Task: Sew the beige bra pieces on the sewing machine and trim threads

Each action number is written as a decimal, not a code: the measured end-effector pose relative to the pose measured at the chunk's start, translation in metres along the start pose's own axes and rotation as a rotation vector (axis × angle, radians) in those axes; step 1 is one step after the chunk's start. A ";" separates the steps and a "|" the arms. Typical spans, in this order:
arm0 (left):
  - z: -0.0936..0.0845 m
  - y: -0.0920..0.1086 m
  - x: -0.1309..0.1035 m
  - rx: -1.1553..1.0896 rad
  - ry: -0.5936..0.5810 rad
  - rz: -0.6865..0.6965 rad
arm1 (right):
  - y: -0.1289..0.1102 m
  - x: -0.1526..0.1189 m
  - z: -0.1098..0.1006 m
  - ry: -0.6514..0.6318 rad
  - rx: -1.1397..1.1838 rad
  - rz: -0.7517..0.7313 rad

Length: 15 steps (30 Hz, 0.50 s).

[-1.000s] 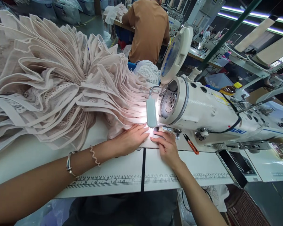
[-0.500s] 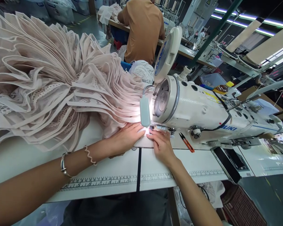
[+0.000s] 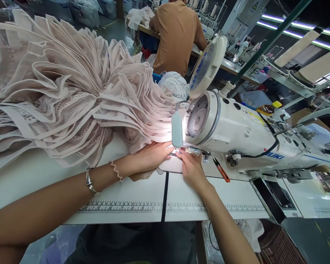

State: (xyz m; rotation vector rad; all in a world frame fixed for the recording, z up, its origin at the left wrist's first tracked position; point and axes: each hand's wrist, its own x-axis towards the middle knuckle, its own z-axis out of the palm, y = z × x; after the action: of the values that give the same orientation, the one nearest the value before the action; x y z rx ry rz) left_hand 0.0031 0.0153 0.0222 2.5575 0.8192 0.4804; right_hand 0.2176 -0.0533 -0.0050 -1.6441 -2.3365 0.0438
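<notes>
A white sewing machine [image 3: 236, 128] lies across the right half of the table, its small lamp [image 3: 177, 130] lit over the needle area. My left hand [image 3: 154, 157] rests at the left of the needle area, fingers close together against pale pink fabric. My right hand [image 3: 191, 167] is just right of it, fingers bent by the presser foot. What either hand's fingertips hold is hidden by glare and the lamp. A large heap of pale pink fabric pieces [image 3: 79, 95] with lace edges spreads left of the machine.
Orange-handled thread snips [image 3: 222, 171] and a dark phone [image 3: 268, 200] lie right of my right hand. A printed ruler [image 3: 121, 207] runs along the table's front edge. A person in a brown shirt [image 3: 177, 36] sits beyond the machine.
The whole view has shifted, so the machine and fabric appear further right. My left hand's fingers are closer together and nearer the lamp; my right hand stays by the presser foot.
</notes>
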 end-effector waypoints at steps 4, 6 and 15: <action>-0.004 0.001 0.002 -0.055 -0.001 -0.038 | 0.000 0.001 0.001 -0.059 -0.085 -0.013; -0.006 0.002 0.004 -0.072 0.018 -0.049 | 0.001 0.001 0.002 -0.074 -0.117 -0.028; 0.001 0.001 0.004 0.072 -0.002 -0.152 | 0.001 0.003 0.003 -0.077 -0.129 -0.010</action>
State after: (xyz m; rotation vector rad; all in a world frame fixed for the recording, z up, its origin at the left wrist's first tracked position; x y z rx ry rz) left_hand 0.0068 0.0164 0.0221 2.5350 1.0394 0.4077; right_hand 0.2164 -0.0497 -0.0071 -1.7183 -2.4513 -0.0476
